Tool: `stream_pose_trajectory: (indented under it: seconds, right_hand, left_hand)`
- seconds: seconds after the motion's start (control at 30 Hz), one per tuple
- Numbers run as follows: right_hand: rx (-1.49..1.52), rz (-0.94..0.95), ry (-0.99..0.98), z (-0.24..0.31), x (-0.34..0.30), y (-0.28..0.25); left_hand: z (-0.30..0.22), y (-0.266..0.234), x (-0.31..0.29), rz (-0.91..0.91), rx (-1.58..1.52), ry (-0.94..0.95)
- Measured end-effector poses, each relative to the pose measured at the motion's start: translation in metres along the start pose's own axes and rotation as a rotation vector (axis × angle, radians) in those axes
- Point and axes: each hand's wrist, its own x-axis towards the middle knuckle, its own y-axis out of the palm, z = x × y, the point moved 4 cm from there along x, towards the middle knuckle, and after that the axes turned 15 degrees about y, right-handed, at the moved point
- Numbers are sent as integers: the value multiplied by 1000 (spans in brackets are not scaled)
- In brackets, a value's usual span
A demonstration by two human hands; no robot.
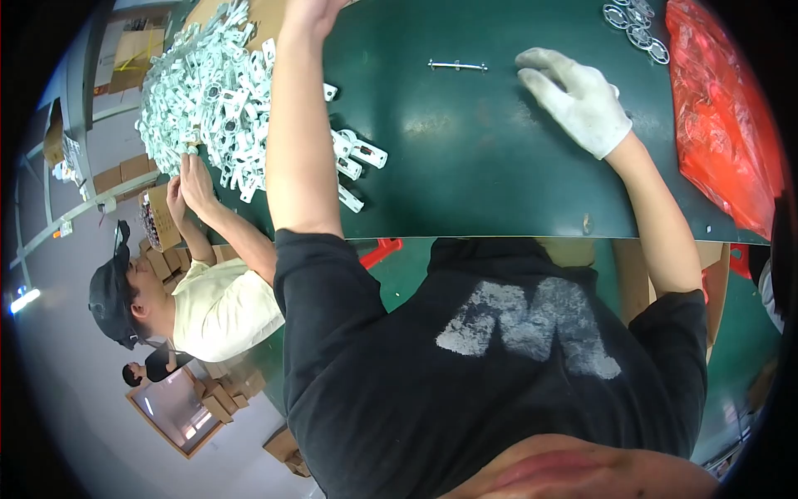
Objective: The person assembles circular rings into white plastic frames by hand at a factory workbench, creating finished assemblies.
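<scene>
Up at the far edge of the dark green worktop (pixel 465 166), the person's left arm stretches over a big heap of pale metal brackets (pixel 208 91), too many to count; the left hand runs out of the picture at the top, so I cannot tell whether it grips anything. Three or so loose brackets (pixel 359 154) lie at the heap's right fringe, just beside that forearm. The right hand (pixel 578 100), in a white glove, lies flat and released on the worktop, fingers spread, holding nothing. Just to its left, apart from the fingertips, lies one thin metal rod (pixel 456 65). Far right, a small cluster of round metal rings (pixel 636 25), roughly five, sits next to a red plastic bag (pixel 723 125) that covers the worktop's right end. At the left, a co-worker in a black cap and pale shirt has both bare hands (pixel 189 185) at the near edge of the heap, touching the brackets. Cardboard boxes (pixel 224 395) stand on the floor beyond.
</scene>
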Motion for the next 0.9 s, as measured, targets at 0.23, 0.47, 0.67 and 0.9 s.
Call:
stream_pose_trajectory:
  seconds: [0.23, 0.47, 0.67, 0.9]
  right_hand:
    - [-120, -68, -79, 0, -4, -2]
    - [-168, 1, -74, -1, -4, -4]
    - [-146, 60, -21, 3, -5, -10]
    - [21, 37, -69, 6, -10, -12]
  left_hand:
    - [-61, -59, -70, 253, 1889, -187]
    - [-48, -46, -129, 268, 1982, -62]
    - [-30, -45, -123, 330, 1754, 2]
    - [-53, 33, -124, 306, 1020, 127]
